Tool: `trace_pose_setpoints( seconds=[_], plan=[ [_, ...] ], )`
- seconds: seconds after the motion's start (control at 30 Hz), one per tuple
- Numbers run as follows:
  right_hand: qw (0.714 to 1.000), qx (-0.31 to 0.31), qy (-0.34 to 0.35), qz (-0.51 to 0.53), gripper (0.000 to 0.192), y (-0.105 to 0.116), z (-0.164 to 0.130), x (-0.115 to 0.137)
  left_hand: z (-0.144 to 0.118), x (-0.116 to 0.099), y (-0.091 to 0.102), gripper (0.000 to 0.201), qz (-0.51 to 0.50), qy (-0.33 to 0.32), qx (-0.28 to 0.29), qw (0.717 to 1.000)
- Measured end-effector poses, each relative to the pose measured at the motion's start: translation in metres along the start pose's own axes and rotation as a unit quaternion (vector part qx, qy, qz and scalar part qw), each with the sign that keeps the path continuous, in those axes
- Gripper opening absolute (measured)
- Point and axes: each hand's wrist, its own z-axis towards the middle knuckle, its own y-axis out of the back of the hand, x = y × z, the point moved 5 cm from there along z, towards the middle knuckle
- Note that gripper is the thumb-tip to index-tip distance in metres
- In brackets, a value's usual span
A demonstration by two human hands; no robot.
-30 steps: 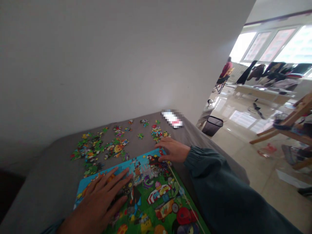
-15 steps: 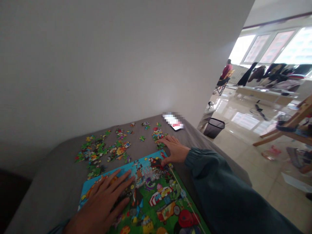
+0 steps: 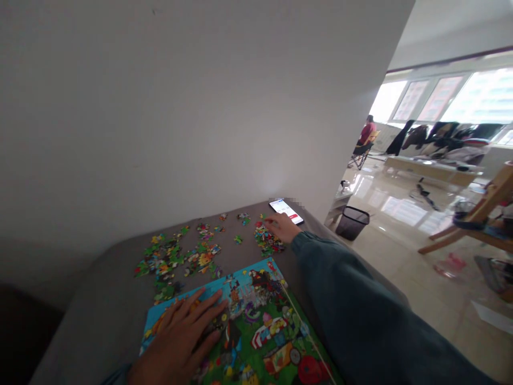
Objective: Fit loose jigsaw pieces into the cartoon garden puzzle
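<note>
My left hand [image 3: 186,331] lies flat with fingers spread on a colourful cartoon puzzle board [image 3: 256,305], covering part of its left side. My right hand [image 3: 284,229] reaches past the board's far edge to a small heap of jigsaw pieces [image 3: 264,241]. Its fingers are drawn together and point down at the heap's upper end; whatever they hold is too small to make out. Further left, a larger spread of loose jigsaw pieces [image 3: 166,259] lies beyond the board, with a middle cluster [image 3: 204,258] beside it.
A lit phone [image 3: 289,212] lies just beyond my right hand on the grey cloth [image 3: 100,315]. A pale wall [image 3: 200,107] rises behind the table. On the floor to the right are a dark bin [image 3: 352,222] and a wooden chair [image 3: 473,208]. A person [image 3: 366,132] sits far off.
My right hand has left the board's far right corner and moved outward to the small heap, its fingers drawing together. My left hand stays on the board. The view has shifted slightly.
</note>
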Motion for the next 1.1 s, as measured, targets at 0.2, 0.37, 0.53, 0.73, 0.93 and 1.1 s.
trace_pose_setpoints(
  seconds=[0.2,0.37,0.53,0.73,0.93,1.1],
  plan=[
    [0.998,0.053,-0.019,-0.038,0.037,-0.008,0.045,0.0,0.0,0.0,0.003,0.044,-0.01,-0.003,-0.012,1.0],
    [0.994,0.106,0.016,-0.019,0.036,-0.002,0.027,-0.002,-0.001,0.0,0.003,0.043,-0.015,-0.017,-0.024,0.999],
    [0.988,0.118,0.1,0.011,0.039,-0.007,-0.013,-0.004,-0.002,-0.001,0.002,0.045,-0.017,-0.008,-0.007,1.0],
    [0.984,0.071,0.162,-0.011,0.035,-0.017,-0.033,0.011,0.0,0.001,-0.001,0.048,0.0,0.0,0.01,1.0],
    [0.971,0.085,0.22,-0.031,0.045,-0.026,-0.051,0.052,0.002,0.009,-0.012,0.046,0.03,-0.016,-0.031,0.999],
    [0.977,0.049,0.208,0.027,0.044,-0.007,-0.046,0.031,0.002,0.016,-0.011,0.048,0.034,-0.031,-0.058,0.997]
  ],
)
